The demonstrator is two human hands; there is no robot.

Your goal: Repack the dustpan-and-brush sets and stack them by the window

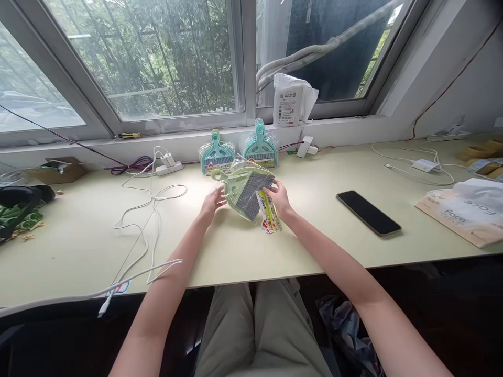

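Note:
A light green dustpan and brush set (247, 191) in clear plastic wrap is tilted above the table between my hands. Its grey bristles face me, and the looped handle points to the upper left. My right hand (279, 200) is closed on the set's right edge, by a yellow and white label card (269, 212) that hangs down. At the left edge, below the handle, my left hand (214, 203) has its fingers curled against the dustpan; their tips are partly hidden. Behind stand wrapped turquoise dustpan sets, a left stack (217, 156) and a right stack (260, 148).
A phone (368, 212) and a tissue pack (466, 212) lie to the right. White cables (151, 209) sprawl on the left, near a power strip (168, 166), headphones (23, 199) and a cardboard box (58, 172). A white package (288, 107) stands on the sill.

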